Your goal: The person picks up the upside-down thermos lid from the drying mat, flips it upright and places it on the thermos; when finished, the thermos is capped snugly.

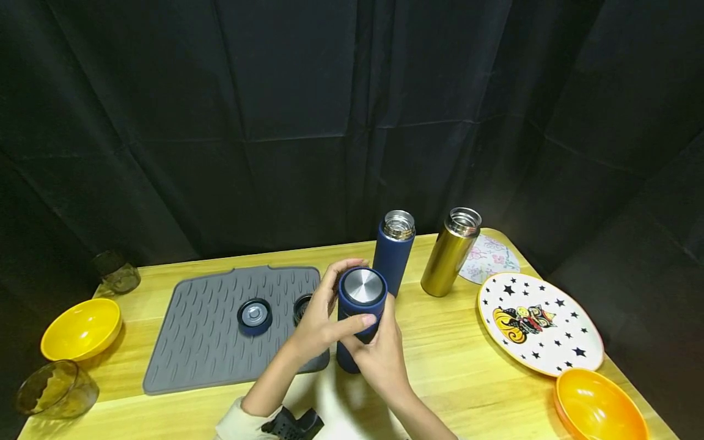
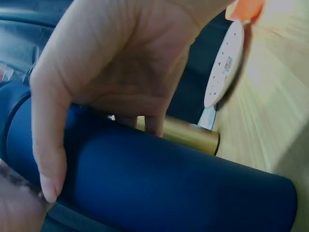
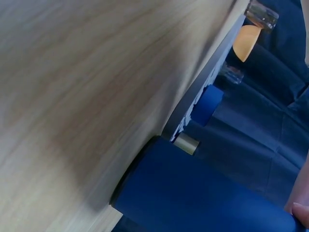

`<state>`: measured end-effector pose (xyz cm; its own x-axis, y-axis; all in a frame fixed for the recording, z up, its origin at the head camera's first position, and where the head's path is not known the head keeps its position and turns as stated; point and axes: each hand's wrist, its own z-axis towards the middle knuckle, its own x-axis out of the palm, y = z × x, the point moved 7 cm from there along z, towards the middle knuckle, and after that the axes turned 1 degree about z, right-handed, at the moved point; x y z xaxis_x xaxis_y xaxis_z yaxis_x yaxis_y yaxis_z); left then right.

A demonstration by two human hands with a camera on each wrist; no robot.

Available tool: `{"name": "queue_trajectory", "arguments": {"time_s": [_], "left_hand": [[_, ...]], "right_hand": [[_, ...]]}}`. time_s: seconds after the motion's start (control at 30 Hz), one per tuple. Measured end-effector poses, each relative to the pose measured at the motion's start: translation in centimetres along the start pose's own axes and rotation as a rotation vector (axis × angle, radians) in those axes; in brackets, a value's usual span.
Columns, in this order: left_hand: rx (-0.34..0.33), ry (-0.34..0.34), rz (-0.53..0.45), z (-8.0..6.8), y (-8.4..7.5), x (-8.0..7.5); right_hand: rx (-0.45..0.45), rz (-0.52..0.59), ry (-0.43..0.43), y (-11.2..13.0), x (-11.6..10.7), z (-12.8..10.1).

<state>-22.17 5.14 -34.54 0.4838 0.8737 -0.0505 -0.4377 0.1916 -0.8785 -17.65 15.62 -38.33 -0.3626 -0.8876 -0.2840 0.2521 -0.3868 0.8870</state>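
A dark blue thermos bottle (image 1: 348, 360) stands upright on the table with its lid (image 1: 364, 287), silver-topped, in place. My left hand (image 1: 324, 318) curls round the lid, thumb across the near side. Just below, my right hand (image 1: 379, 354) grips the body, its thumb pointing left. In the left wrist view the right hand (image 2: 116, 58) is large over the blue bottle (image 2: 159, 179), below the lid seam. The right wrist view shows the bottle's lower body (image 3: 193, 193) and base against the table. Behind it stands a second blue bottle (image 1: 392, 256), open-topped.
An open gold bottle (image 1: 447, 260) stands right of it. On the grey mat (image 1: 203, 330) lie a blue lid (image 1: 255, 316) and a partly hidden dark lid (image 1: 299, 305). Yellow bowl (image 1: 82, 330) and amber glasses (image 1: 60, 391) are left; owl plate (image 1: 541, 324) and orange bowl (image 1: 599, 406), right.
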Motion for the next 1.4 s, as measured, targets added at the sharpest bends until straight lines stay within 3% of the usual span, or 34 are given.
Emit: {"name": "queue_trajectory", "arguments": {"time_s": [0.1,0.23,0.37,0.53,0.67,0.77,0.9,1.03,1.23,1.4], "left_hand": [[-0.047,-0.034,0.043,-0.01,0.22,-0.09],[-0.010,-0.007,0.005,0.01,-0.02,0.24],[-0.036,-0.023,0.088,-0.14,0.05,0.39],[-0.009,-0.016,0.051,-0.11,-0.16,0.50],[-0.032,-0.085,0.162,-0.21,-0.22,0.39],[-0.011,-0.105,0.096,-0.15,-0.36,0.15],[0.032,-0.045,-0.017,-0.14,-0.56,0.22],[-0.025,-0.094,0.092,-0.18,-0.29,0.02],[0.003,-0.044,-0.009,-0.05,-0.29,0.07],[-0.065,-0.094,0.107,-0.22,0.21,-0.23]], "right_hand": [[-0.019,-0.013,-0.002,0.12,0.00,-0.04],[-0.010,-0.003,0.003,0.11,0.02,-0.08],[-0.024,-0.007,0.005,0.21,-0.03,-0.14],[-0.030,-0.008,0.011,0.09,0.03,-0.07],[-0.030,0.012,0.023,0.04,0.09,-0.06],[-0.016,0.018,0.016,0.11,0.10,-0.04],[0.001,0.017,0.005,0.12,0.06,-0.01],[-0.007,0.004,0.004,0.14,0.08,-0.11],[-0.013,0.008,0.001,0.13,0.18,-0.13],[-0.032,-0.001,-0.002,0.16,0.13,-0.15]]}}
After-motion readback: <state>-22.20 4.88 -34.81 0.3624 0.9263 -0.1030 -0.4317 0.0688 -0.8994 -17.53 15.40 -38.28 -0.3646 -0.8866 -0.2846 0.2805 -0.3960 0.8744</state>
